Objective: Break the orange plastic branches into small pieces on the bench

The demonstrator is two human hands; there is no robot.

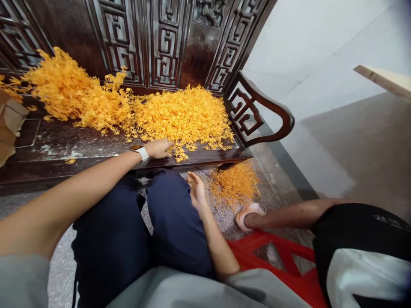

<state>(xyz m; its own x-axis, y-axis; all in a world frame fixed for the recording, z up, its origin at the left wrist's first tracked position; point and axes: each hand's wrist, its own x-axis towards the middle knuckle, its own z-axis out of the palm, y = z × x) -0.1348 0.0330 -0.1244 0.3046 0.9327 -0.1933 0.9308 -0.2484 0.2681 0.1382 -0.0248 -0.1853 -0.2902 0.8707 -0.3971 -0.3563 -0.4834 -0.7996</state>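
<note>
Left grip (159,149) touches orange pieces (181,156) at bench edge (208,160), open room leftward.

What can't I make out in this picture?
Head view:
Left hand: whether it grips any orange pieces; its own back hides some fingers.
Cardboard: cut off by the left edge.
Lettering: too blurred to read.
Red stool: partly hidden by the grey shirt.

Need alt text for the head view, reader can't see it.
A person's left hand is at the front edge of heaped small orange pieces on a dark carved bench; the right hand is beside a knee. An orange tangle lies on the floor near another person's shoe.
</note>
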